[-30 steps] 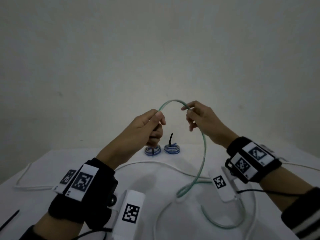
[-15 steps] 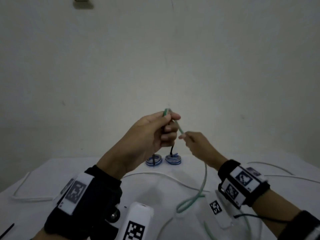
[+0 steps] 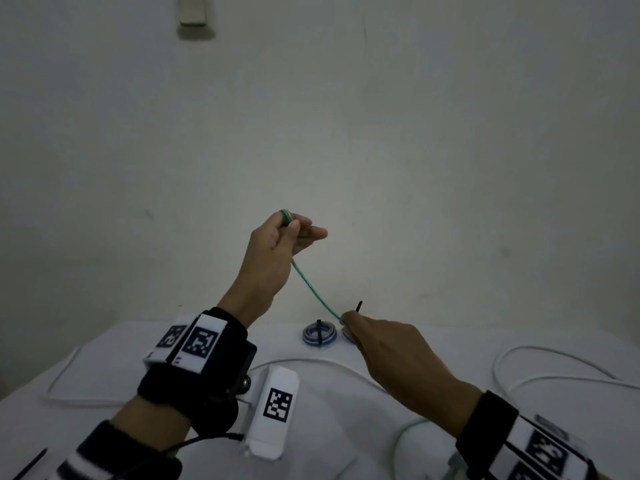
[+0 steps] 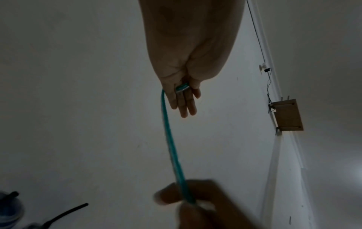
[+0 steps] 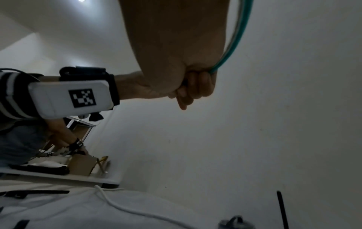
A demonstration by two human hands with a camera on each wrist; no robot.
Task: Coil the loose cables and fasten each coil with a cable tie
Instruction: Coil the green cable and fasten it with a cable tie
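Note:
A green cable (image 3: pixel 311 288) runs taut and slanted between my two hands above the white table (image 3: pixel 104 393). My left hand (image 3: pixel 294 226) is raised. A turn of the cable is wound round its fingers (image 4: pixel 182 88) and pinched under the thumb. Lower and to the right, my right hand (image 3: pixel 346 322) pinches the same cable, which goes on down under that wrist to a loose green loop (image 3: pixel 403 436) on the table. In the right wrist view the cable (image 5: pixel 241 31) enters the curled right fingers.
Two coiled blue cables with black ties lie at the table's far edge: one (image 3: pixel 320 336) in full view, the other half hidden behind my right hand. Loose white cables (image 3: pixel 519 355) cross the table. A black tie (image 3: pixel 31 462) lies near left.
The arch of cable between the hands is gone. My left hand rose with a turn wound on its fingers, and my right hand dropped lower, pulling the cable straight.

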